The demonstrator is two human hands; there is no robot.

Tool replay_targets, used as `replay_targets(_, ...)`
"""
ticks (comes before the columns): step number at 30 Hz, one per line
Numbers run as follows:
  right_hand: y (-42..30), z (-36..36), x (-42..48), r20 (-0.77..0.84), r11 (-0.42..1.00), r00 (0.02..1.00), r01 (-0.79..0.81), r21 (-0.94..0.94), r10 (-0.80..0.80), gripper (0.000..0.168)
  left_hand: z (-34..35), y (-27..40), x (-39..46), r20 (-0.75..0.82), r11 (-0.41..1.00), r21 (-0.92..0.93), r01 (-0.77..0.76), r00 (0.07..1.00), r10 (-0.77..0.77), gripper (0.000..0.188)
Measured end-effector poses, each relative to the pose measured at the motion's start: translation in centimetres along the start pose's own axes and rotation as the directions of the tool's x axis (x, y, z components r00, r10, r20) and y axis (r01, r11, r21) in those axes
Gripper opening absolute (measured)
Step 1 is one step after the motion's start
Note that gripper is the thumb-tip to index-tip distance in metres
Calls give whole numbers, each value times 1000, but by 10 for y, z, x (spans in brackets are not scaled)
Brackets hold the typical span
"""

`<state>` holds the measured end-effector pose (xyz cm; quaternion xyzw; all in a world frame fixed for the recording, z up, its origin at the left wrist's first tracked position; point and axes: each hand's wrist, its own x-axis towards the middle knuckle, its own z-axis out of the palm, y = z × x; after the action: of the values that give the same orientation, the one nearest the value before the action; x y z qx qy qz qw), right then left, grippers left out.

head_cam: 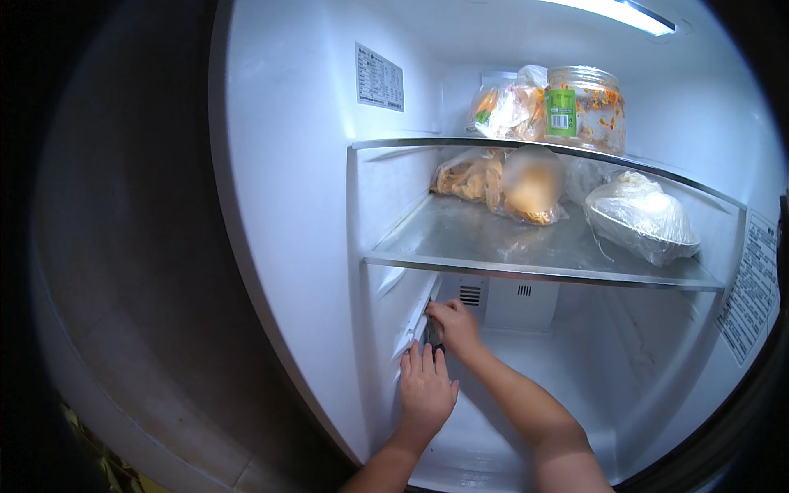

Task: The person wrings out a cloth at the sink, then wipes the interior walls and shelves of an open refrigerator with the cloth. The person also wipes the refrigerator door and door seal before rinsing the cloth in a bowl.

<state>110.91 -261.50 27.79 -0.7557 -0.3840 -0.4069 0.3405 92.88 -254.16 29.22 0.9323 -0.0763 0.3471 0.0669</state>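
Note:
Both my hands reach into the lower compartment of a refrigerator, at its left inner wall (385,308). My left hand (426,389) lies with fingers spread and extended against that wall, just below a moulded white shelf rail (414,320), and holds nothing. Higher and deeper in, my right hand (455,325) has its fingers curled at the rail. A small grey-and-black object (435,338) shows between the two hands; my fingers partly cover it, and whether the right hand grips it is unclear.
Above my hands is a glass shelf (419,237) with bagged food (471,175) and a plastic-wrapped bowl (644,219). The upper shelf (394,143) bears a stained jar (595,114) and another food bag (508,108). Vents (470,296) mark the back wall.

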Motion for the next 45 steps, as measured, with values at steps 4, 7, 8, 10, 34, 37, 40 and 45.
replay_targets(4,-16,-8,1,-39,996,997,68,54,-66,21,0,0,0,-1,1000,-2,11,1000,-11,61)
replay_targets(7,15,-4,13,-10,998,1000,14,-58,-15,20,-1,3,4,-14,999,-40,-8,1000,8,60)
replay_targets(8,26,-1,16,3,994,1000,-1,-113,1,19,0,4,5,-14,999,-37,-16,1000,15,60)
replay_targets(10,32,5,16,5,989,999,-44,-140,45,19,3,4,4,-13,999,-31,-23,1000,23,60)
replay_targets(34,-15,-21,-5,-22,999,1000,6,34,-6,12,7,0,0,-30,999,-32,-25,999,24,54)
replay_targets(37,-13,-32,-15,68,747,851,-494,445,521,12,9,3,0,-107,996,-88,-31,994,22,49)
replay_targets(40,-20,-52,-17,343,236,623,-659,714,703,16,21,5,-6,-98,971,-238,-27,995,4,44)
replay_targets(45,-38,-79,-13,438,-26,573,-587,809,693,19,27,6,-8,183,888,-425,174,978,-104,34)
